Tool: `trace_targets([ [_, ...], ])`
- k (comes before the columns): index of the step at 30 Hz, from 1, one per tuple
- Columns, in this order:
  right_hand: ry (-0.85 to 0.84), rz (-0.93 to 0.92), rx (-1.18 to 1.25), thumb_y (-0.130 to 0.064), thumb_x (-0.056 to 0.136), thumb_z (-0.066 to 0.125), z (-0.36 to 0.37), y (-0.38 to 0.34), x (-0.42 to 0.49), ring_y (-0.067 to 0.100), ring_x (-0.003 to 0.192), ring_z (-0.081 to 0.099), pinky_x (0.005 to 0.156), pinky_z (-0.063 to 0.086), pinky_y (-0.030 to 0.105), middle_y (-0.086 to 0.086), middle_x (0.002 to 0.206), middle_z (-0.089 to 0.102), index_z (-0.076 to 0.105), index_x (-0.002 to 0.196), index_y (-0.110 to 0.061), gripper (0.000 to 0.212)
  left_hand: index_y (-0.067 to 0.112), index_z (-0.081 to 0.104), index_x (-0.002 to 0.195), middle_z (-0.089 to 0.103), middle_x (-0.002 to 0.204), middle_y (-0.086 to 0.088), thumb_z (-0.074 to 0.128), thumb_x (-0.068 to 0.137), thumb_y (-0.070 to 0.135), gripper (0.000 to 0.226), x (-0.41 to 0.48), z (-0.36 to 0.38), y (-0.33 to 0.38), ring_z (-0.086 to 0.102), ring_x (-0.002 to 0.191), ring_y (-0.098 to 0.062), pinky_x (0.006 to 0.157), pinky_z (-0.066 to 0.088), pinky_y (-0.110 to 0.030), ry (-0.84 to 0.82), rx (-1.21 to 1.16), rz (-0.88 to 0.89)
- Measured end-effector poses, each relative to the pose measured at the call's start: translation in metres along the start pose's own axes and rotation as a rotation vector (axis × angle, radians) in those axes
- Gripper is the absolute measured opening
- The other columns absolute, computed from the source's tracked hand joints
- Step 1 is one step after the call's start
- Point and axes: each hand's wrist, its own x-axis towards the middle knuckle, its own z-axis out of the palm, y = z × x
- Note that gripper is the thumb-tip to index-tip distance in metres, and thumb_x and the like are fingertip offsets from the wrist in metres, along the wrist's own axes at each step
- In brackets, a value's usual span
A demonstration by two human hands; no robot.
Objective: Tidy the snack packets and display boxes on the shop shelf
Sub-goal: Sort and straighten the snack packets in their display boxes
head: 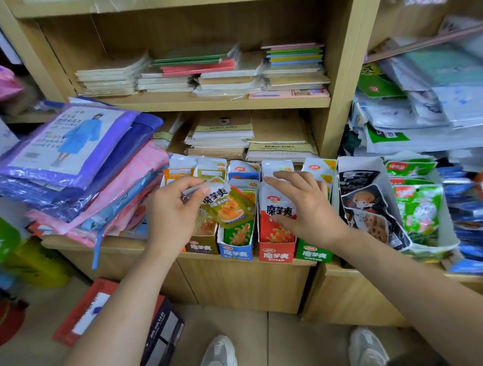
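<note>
Your left hand (174,211) pinches the top edge of a green packet (230,208) between fingers and thumb. The packet hangs tilted just below them, over the blue display box (237,251) and the brown box (200,246) beside it. Your right hand (300,205) has its fingers spread across the red packets (275,209) in the red display box (276,255), seemingly pressing rather than gripping. The boxes sit right at the shelf (70,243) edge, so a hard push could tip one off. The slanted packet could also slip or land in the wrong box.

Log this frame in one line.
left hand: pinches green packet | green packet: tilted, above blue box | right hand: rests on red packets in red box
</note>
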Motion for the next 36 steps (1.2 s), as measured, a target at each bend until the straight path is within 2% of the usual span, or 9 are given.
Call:
trace_targets([
  [2, 0.063, -0.007, 0.102, -0.038, 0.080, 0.078, -0.006, -0.008, 0.003, 0.018, 0.132, 0.037, 0.099, 0.030, 0.046, -0.010, 0.142, 0.049, 0.049, 0.144, -0.029, 0.070, 0.020, 0.075, 0.098, 0.069, 0.092, 0.024, 0.075, 0.089, 0.020, 0.009, 0.003, -0.006, 0.003, 0.066, 0.087, 0.008, 0.077, 0.051, -0.014, 0.041, -0.112, -0.048],
  [5, 0.091, -0.006, 0.262, -0.046, 0.077, 0.081, -0.018, -0.026, 0.007, 0.010, 0.127, 0.038, 0.102, 0.029, 0.039, -0.015, 0.134, 0.052, 0.049, 0.142, -0.029, 0.074, 0.022, 0.074, 0.101, 0.077, 0.094, 0.008, 0.075, 0.090, 0.017, 0.012, 0.004, -0.015, 0.010, 0.072, 0.091, -0.006, 0.079, 0.056, -0.023, 0.031, -0.298, -0.103],
  [9, 0.003, 0.002, 0.347, -0.056, 0.069, 0.082, -0.024, -0.043, 0.008, 0.010, 0.124, 0.047, 0.103, 0.039, 0.036, -0.012, 0.132, 0.057, 0.047, 0.142, -0.035, 0.083, 0.023, 0.073, 0.095, 0.078, 0.089, 0.007, 0.070, 0.091, 0.010, 0.014, -0.001, -0.012, 0.022, 0.069, 0.077, -0.006, 0.068, 0.055, -0.021, -0.048, -0.491, -0.173],
  [14, -0.074, 0.137, 0.495, -0.027, 0.075, 0.087, -0.031, -0.045, 0.008, 0.004, 0.099, 0.063, 0.081, 0.053, 0.016, -0.010, 0.115, 0.065, 0.056, 0.135, -0.024, 0.068, 0.024, 0.074, 0.094, 0.078, 0.088, 0.002, 0.070, 0.093, 0.015, 0.010, -0.004, 0.001, 0.030, 0.069, 0.080, -0.011, 0.065, 0.055, -0.022, -0.074, -0.551, -0.313],
  [17, -0.105, 0.207, 0.654, -0.016, 0.079, 0.083, -0.039, -0.036, 0.011, 0.010, 0.083, 0.070, 0.062, 0.054, 0.019, -0.002, 0.103, 0.070, 0.062, 0.122, -0.018, 0.048, 0.022, 0.073, 0.098, 0.079, 0.090, 0.003, 0.072, 0.092, 0.017, 0.008, 0.000, 0.008, 0.042, 0.072, 0.083, -0.008, 0.065, 0.055, -0.021, -0.090, -0.650, -0.377],
  [20, 0.009, 0.299, 0.806, -0.012, 0.083, 0.079, -0.042, -0.025, 0.013, 0.021, 0.076, 0.073, 0.060, 0.059, 0.031, 0.006, 0.093, 0.073, 0.066, 0.109, -0.009, 0.029, 0.028, 0.071, 0.110, 0.077, 0.102, 0.007, 0.072, 0.091, 0.021, 0.021, 0.009, 0.018, 0.042, 0.072, 0.096, -0.007, 0.075, 0.059, -0.025, -0.159, -0.714, -0.393],
  [26, 0.206, 0.581, 1.093, -0.012, 0.090, 0.072, -0.037, 0.006, 0.011, 0.033, 0.088, 0.074, 0.076, 0.060, 0.045, 0.013, 0.100, 0.076, 0.068, 0.110, -0.006, 0.022, 0.028, 0.052, 0.146, 0.054, 0.146, 0.010, 0.061, 0.099, 0.029, 0.048, 0.012, 0.045, 0.000, 0.042, 0.137, -0.011, 0.114, 0.038, -0.042, -0.400, 0.134, -0.020],
  [31, 0.244, 0.677, 1.145, -0.015, 0.090, 0.071, -0.036, 0.018, 0.011, 0.030, 0.093, 0.074, 0.076, 0.060, 0.042, 0.012, 0.105, 0.076, 0.065, 0.117, -0.004, 0.029, 0.039, 0.019, 0.158, 0.011, 0.166, 0.020, 0.053, 0.100, 0.048, 0.068, 0.008, 0.064, -0.012, 0.004, 0.152, -0.018, 0.118, 0.012, -0.048, -0.647, 0.631, 0.102],
  [36, 0.253, 0.698, 1.137, -0.017, 0.090, 0.073, -0.037, 0.022, 0.010, 0.029, 0.091, 0.075, 0.077, 0.059, 0.043, 0.010, 0.103, 0.076, 0.067, 0.115, -0.006, 0.029, 0.041, 0.059, 0.136, 0.038, 0.158, 0.016, 0.066, 0.094, 0.042, 0.043, 0.014, 0.056, -0.016, 0.025, 0.143, -0.021, 0.111, 0.023, -0.047, -0.451, 0.618, 0.239],
])
